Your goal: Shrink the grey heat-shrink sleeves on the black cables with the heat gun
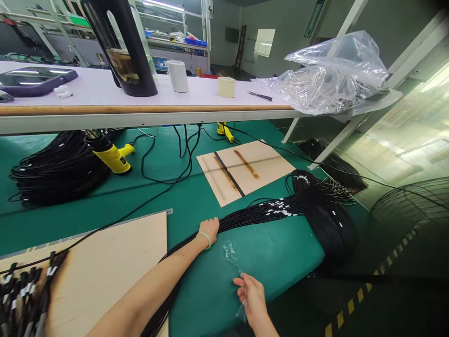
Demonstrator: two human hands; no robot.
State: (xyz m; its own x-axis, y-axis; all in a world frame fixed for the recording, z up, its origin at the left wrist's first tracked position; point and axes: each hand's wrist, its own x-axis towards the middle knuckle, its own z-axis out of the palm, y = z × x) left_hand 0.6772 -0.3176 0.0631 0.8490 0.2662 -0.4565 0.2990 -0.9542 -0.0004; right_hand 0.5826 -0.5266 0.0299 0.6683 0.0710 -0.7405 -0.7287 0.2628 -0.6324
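My left hand (209,229) is closed around a long bundle of black cables (280,210) that runs across the green table (273,252) and hangs over its right edge. The cables carry small white labels near their middle. My right hand (251,296) pinches a strip of clear plastic wrap (231,256) just in front of the bundle, near the table's front edge.
A scorched wooden board (245,171) lies beyond the bundle, another board (112,262) at the near left. A yellow heat gun (112,157) rests beside a black cable coil (59,171). A shelf (140,110) overhead holds tape rolls and a plastic bag (329,77). A fan guard (414,206) stands right.
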